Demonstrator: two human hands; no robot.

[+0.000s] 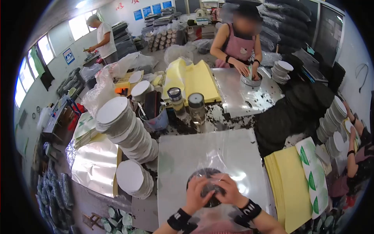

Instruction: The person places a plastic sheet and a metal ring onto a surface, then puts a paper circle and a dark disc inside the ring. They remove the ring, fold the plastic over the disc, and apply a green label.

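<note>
Watching remotely, I see left hand (198, 193), right hand (230, 190) curled over dark disc (202, 172); grip firmness I cannot tell. Uneven pressing might tear clear plastic (213, 156) beyond hands.

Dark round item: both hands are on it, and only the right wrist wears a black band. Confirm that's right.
Not right: the head view shows a black left wristband too. The left hand and right hand are indeed on the dark round item.

Room left of hands (196, 193), up to discs (131, 177)
</note>
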